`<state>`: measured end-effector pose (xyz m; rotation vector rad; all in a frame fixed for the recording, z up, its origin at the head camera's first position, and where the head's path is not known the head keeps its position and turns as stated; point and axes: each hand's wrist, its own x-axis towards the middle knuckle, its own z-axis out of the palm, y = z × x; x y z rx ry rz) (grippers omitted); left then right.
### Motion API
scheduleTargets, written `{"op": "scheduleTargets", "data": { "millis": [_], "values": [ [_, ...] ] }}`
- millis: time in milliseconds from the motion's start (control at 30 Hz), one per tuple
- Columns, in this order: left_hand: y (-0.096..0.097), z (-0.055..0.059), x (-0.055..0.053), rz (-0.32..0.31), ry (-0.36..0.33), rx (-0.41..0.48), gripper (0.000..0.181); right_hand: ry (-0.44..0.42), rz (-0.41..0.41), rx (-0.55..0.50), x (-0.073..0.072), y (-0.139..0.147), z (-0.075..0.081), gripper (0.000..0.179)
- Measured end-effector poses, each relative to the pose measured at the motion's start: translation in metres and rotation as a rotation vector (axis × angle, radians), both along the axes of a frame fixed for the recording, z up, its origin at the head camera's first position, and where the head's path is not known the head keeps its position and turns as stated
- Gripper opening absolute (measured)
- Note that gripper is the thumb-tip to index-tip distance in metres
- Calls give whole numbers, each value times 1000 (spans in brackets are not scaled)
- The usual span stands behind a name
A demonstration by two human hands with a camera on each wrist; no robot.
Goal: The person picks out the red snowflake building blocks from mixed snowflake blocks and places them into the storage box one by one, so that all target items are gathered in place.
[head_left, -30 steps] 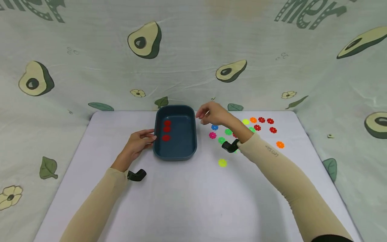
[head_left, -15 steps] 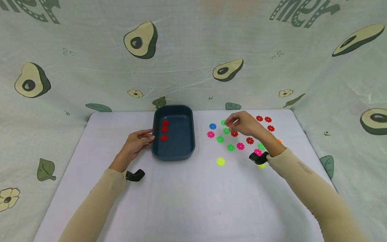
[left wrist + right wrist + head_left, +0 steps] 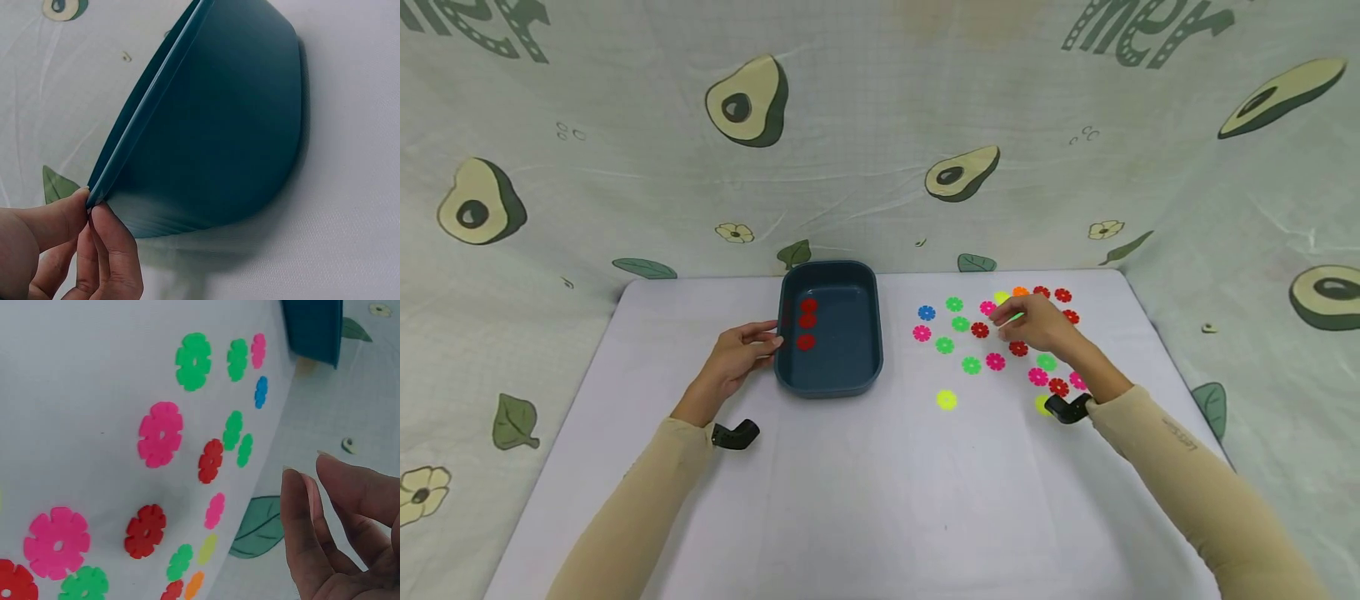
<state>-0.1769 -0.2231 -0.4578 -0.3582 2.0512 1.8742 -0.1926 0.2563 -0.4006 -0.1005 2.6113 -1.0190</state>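
Note:
My left hand (image 3: 735,357) pinches the left rim of a dark blue-green rectangular tub (image 3: 853,362) between thumb and fingers, as the left wrist view shows at the tub's corner (image 3: 219,125). Three red notched plastic discs (image 3: 806,342) lie inside the tub, along its left side. Over the scattered discs on the right hangs my right hand (image 3: 1036,323), thumb and fingers apart with nothing between them. A red disc (image 3: 980,331) and a pink disc (image 3: 988,308) lie just left of its fingertips. The hand hides part of a green disc beneath it.
Several more flower-shaped discs lie flat on the white table (image 3: 850,500): a blue one (image 3: 927,313), a yellow one (image 3: 947,400) nearer the front, an orange one (image 3: 1020,292) at the back. A printed cloth (image 3: 850,167) hangs behind the table's far edge.
My right hand has moved right and slightly down, from beside the tub's right rim to above the discs. The left hand keeps its hold on the rim; the tub's three discs stay put.

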Motion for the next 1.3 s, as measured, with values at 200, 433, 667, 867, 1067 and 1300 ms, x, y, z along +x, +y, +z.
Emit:
{"op": "scheduleTargets", "data": {
  "millis": [200, 433, 667, 867, 1067, 1300],
  "values": [
    [0, 0, 0, 5, -6, 3, 58, -15, -53, -4, -2, 6, -21, 34],
    [0, 1, 0, 1, -3, -1, 58, -6, -89, -21, -9, 7, -40, 33],
    [-1, 0, 1, 0, 3, 6, 58, 0, -130, -12, -14, 2, -55, 35],
    [-2, 1, 2, -12, 15, 10, 57, -4, -169, 2, -17, -3, -61, 41],
    [-2, 1, 2, -9, 14, 3, 57, 29, -178, 10, -19, -8, -63, 42],
    [-2, 0, 2, -10, 12, 4, 58, 101, -195, 63, -22, -17, -70, 37]
  ]
}}
